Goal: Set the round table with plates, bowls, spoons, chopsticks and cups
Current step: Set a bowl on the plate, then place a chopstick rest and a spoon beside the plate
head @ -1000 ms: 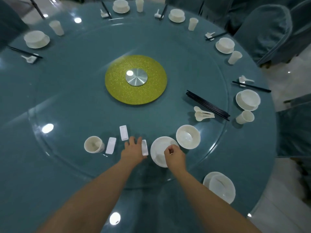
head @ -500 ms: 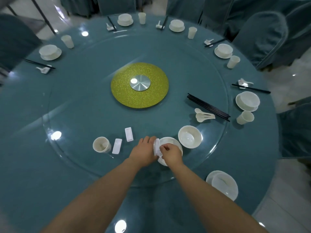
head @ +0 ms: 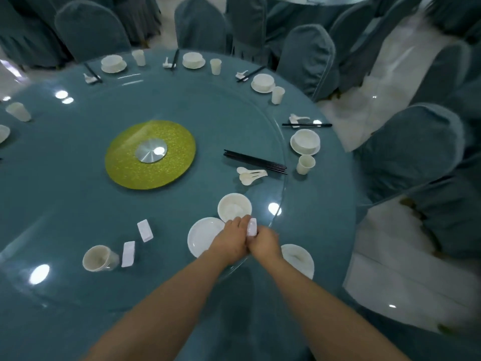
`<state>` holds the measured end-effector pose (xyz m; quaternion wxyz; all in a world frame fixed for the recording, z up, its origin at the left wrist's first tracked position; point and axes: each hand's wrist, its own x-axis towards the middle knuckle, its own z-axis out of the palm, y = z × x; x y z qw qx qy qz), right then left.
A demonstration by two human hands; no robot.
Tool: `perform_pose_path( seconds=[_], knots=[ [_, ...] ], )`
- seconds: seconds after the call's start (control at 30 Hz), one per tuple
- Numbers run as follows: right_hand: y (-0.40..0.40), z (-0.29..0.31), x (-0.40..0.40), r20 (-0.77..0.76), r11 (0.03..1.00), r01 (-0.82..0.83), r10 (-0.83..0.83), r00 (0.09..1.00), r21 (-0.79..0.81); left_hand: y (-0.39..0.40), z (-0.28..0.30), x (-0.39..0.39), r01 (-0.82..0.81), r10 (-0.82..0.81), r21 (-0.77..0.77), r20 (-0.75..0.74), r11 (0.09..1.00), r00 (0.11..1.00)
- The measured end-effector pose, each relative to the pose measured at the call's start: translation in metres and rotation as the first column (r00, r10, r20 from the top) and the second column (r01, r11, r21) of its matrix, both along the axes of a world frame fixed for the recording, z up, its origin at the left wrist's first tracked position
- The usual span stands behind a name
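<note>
Both the left hand point(head: 230, 241) and the right hand point(head: 264, 242) pinched one white rest point(head: 251, 227) above the tabletop's point(head: 78, 157) near edge, between plate point(head: 201, 237) and bowl point(head: 233, 206).

text: none legible | labels and brands: none seen | numbers and signs: none | the white dishes, cups and small rectangular rests on the table bore no readable marks
</note>
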<state>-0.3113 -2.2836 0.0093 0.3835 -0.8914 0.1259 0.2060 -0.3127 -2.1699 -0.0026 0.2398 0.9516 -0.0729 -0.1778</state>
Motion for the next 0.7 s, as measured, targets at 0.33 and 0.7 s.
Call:
perform_pose_path(
  seconds=[0.33,0.7],
  knots=[
    [-0.117,-0.029,0.044,-0.094,0.943,0.322,-0.329,0.94,-0.083,-0.088,-0.024,0.05,-0.03,0.026,-0.061,-0.072,0.998,0.997],
    [-0.153,-0.105,0.1,-0.201,0.923,0.263,-0.324,0.924,-0.281,-0.096,-0.058,0.106,-0.126,0.119,-0.041,-0.149,0.991,0.982]
  ],
)
